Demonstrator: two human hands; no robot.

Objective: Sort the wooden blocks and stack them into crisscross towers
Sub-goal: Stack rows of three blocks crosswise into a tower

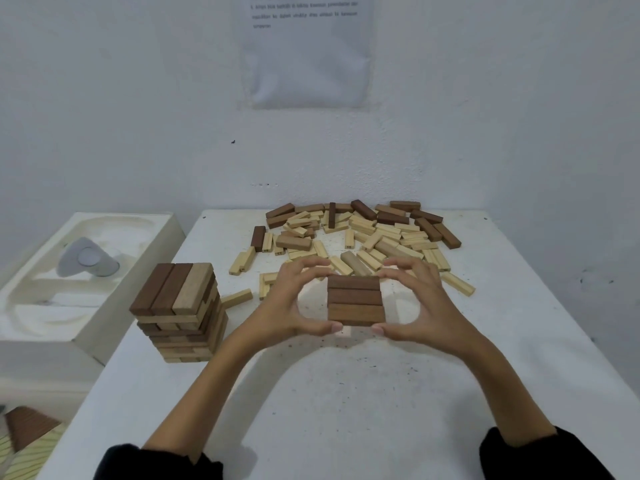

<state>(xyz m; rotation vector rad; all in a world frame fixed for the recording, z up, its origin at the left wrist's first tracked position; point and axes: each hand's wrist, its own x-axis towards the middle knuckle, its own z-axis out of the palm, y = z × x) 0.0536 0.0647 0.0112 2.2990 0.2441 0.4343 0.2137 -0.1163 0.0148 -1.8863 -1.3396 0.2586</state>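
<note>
Three dark wooden blocks (355,299) lie side by side as a flat layer on the white counter (346,393), framed by both hands: the left hand (294,299) and the right hand (420,301) each curve round a side of the layer, thumb at the near edge and fingers at the far edge. A finished crisscross tower (180,311) stands to the left. Behind the hands, the loose pile of light and dark blocks (360,233) spreads near the wall (138,98).
</note>
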